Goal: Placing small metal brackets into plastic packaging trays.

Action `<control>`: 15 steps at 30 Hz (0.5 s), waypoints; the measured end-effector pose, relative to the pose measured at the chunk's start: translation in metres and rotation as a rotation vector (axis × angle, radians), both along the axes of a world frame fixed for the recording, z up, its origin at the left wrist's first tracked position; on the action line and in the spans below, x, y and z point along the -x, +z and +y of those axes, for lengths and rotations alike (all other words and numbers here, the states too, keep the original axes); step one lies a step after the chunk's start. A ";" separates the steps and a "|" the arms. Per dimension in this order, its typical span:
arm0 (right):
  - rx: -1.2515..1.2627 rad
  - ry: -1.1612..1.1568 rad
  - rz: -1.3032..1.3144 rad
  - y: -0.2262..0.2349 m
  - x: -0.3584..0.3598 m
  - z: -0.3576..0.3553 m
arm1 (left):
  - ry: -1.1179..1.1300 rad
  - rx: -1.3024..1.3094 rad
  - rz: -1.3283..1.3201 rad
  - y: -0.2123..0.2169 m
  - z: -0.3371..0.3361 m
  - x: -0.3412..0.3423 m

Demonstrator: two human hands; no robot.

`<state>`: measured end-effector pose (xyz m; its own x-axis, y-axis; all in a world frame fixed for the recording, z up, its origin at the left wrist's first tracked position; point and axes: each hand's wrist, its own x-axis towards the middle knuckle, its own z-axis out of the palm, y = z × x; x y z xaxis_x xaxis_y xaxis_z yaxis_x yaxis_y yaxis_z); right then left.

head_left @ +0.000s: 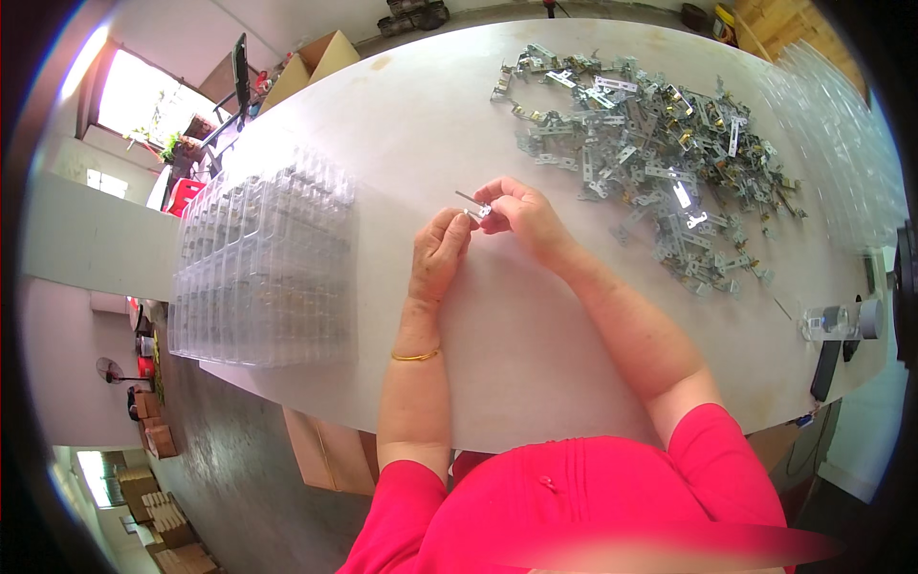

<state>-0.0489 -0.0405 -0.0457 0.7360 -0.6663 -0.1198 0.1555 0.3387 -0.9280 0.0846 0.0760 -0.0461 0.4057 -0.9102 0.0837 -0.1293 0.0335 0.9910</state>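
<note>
Over the middle of the pale table, both hands meet at a small metal bracket (pixel 485 210) with a thin pin-like part sticking out to the upper left. My right hand (pixel 521 218) is closed, its fingertips pinching the bracket. My left hand (pixel 440 253) is closed too, thumb against the forefinger at the near end of the same piece; the fingers partly hide it. A big loose pile of similar metal brackets (pixel 660 143), silver with some brass-coloured bits, spreads to the right and far side of my hands.
Stacked clear plastic trays (pixel 263 263) with small parts inside stand at the table's left. More clear trays (pixel 832 143) lean at the far right. A clear bottle (pixel 832 322) lies near the right edge, beside a dark flat object (pixel 826 370). An open cardboard box (pixel 320 62) sits beyond the table (pixel 411 124).
</note>
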 end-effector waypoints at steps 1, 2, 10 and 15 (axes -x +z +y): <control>-0.005 -0.003 0.000 -0.002 -0.001 -0.002 | -0.005 -0.007 -0.016 0.000 0.000 0.000; -0.010 -0.006 0.000 -0.004 -0.001 -0.002 | -0.010 -0.015 -0.033 -0.001 -0.001 0.001; 0.224 -0.019 0.076 -0.001 -0.001 0.003 | -0.023 0.010 -0.246 0.001 -0.001 0.008; 0.274 -0.023 0.063 0.002 -0.002 0.005 | -0.034 0.024 -0.333 0.003 -0.002 0.011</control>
